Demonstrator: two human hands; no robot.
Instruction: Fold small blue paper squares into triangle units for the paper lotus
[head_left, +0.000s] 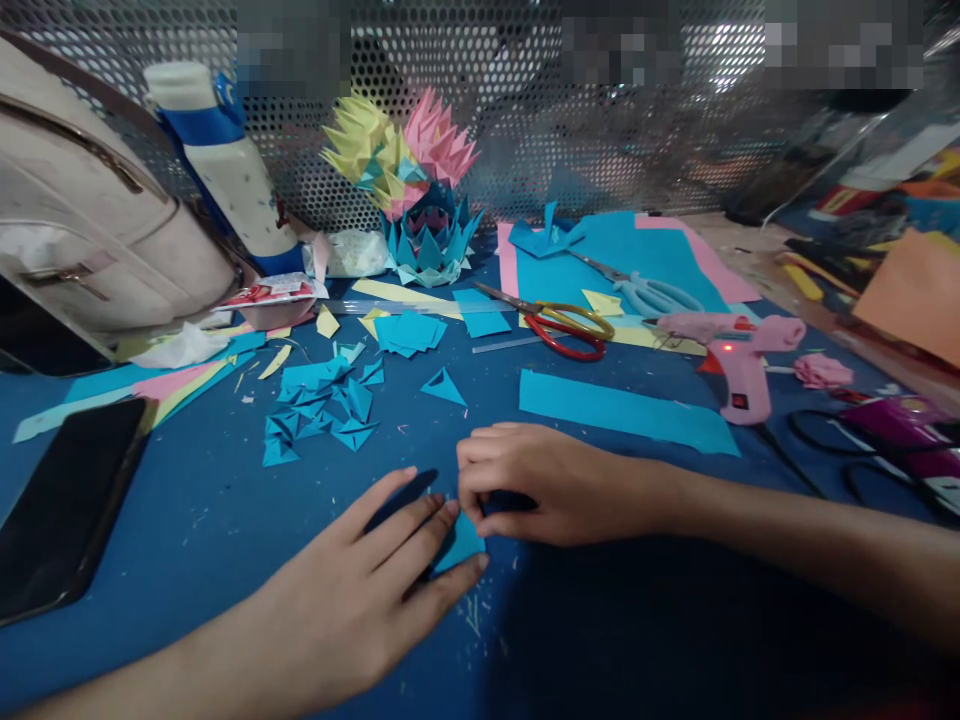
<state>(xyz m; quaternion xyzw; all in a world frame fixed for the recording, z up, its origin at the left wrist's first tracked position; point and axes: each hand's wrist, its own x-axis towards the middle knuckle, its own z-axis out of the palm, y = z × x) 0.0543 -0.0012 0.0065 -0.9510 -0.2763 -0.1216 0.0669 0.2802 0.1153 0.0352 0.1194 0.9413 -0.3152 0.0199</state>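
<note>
A small piece of blue paper lies on the dark blue table, partly covered by both hands. My left hand rests over it with its fingers spread, fingertips on and around the paper. At the paper's upper right edge, my right hand is closed, its curled fingers and thumb pinching there. Beyond my hands lies a heap of folded blue paper triangles, with one single triangle apart from it. Above my right arm is a long blue paper strip.
Red-and-yellow scissors, light-blue scissors and a pink glue gun lie at centre right. A folded-paper flower model stands at the back. A phone, bottle and pale bag occupy the left.
</note>
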